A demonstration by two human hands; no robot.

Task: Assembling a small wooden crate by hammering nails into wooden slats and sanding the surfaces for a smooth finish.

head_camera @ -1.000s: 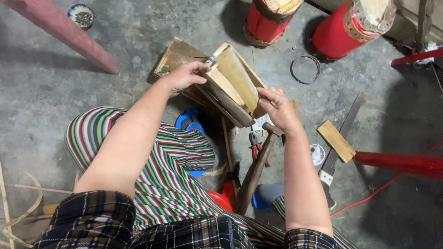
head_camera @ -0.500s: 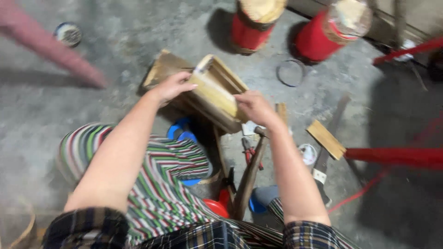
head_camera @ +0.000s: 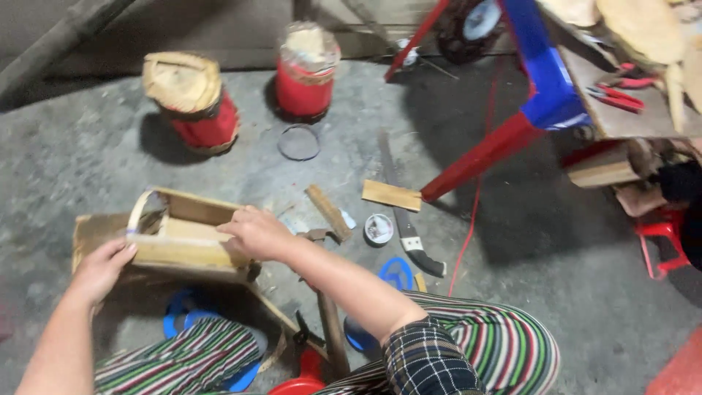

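Head view: a wooden box frame (head_camera: 175, 241) was seen held over the lap, above the floor (head_camera: 512, 278).
Left hand (head_camera: 102, 269): clasped on its near corner.
Right hand (head_camera: 256, 232): laid grasping its top edge.
Handling: judged light, stiff, thin-walled; best gripped at the corners.

A rough grey concrete floor (head_camera: 512, 241) carries everything. On it stand two red drums (head_camera: 191, 102) with pale tops, with a dark round ring (head_camera: 299, 142) lying near them, and further right lie a flat wooden block (head_camera: 391, 194), a black-handled saw (head_camera: 406, 216), a small round tin (head_camera: 378, 228) and a thin red cord (head_camera: 475, 212). A red table leg (head_camera: 482, 157) rests on the floor beside the block.
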